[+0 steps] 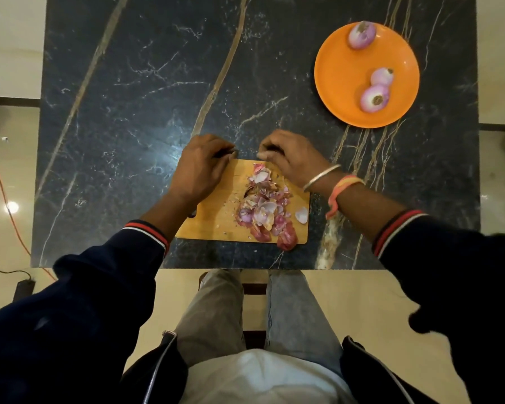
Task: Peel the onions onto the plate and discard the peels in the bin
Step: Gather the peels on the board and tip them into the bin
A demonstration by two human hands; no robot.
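both hands sit at the far edge of a wooden cutting board on a dark marbled table. the left hand covers the board's far left corner, knuckles up and fingers curled under. something dark shows at its fingertips, but whether the hand grips it cannot be told. the right hand is at the far edge too, its fingers bent down toward the board with a small pale scrap at their tips (pinched or only touched, the view does not show). the two hands are near each other but apart.

a heap of pink and papery onion peels lies on the board's right half, one piece hanging over the near edge. the left wrist hides part of the board's left side.

three peeled onions rest on an orange plate at the table's far right, well apart from the board: one onion at the far rim, two onions touching on the nearer side.
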